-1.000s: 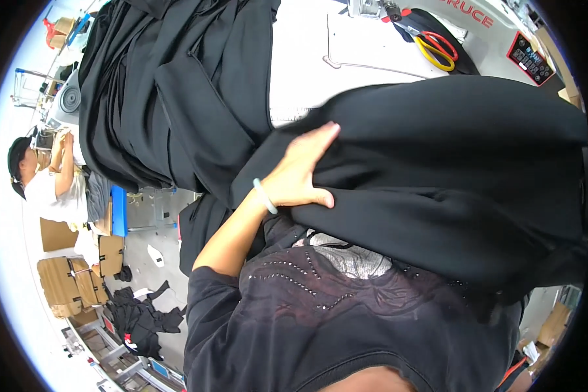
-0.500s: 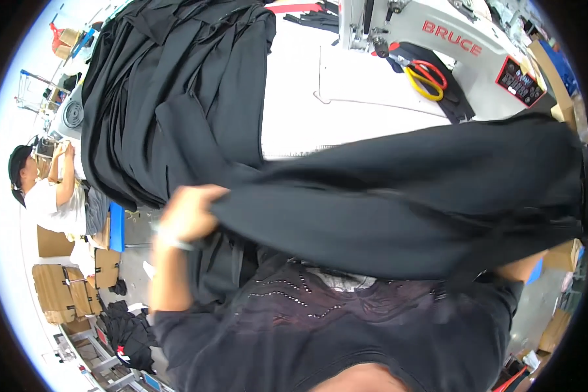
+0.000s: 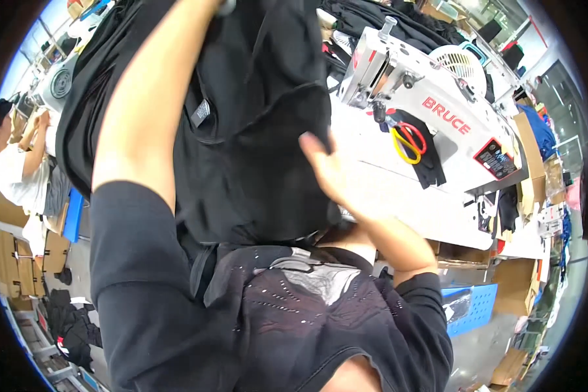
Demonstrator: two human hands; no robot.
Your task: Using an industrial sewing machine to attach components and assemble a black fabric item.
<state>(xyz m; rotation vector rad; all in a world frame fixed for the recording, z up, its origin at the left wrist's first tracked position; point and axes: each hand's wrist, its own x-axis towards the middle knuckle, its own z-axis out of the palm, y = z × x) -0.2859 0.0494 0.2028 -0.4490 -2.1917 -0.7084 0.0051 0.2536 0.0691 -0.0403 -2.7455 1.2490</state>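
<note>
Head view: black garment [image 3: 261,176] draped left of sewing machine [image 3: 408,88]. Right hand [image 3: 336,176] blurred at its right edge, fingers spread, contact unclear; left hand out of frame, grip can't tell. Looks soft, limp; best held by edges.

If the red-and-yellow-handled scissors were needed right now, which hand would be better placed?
Probably the right hand: it appears open and nearer the scissors. The left forearm stretches up, its hand beyond the picture's top edge.

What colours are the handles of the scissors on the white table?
A red handle and a yellow handle; they show best in the head view.
</note>
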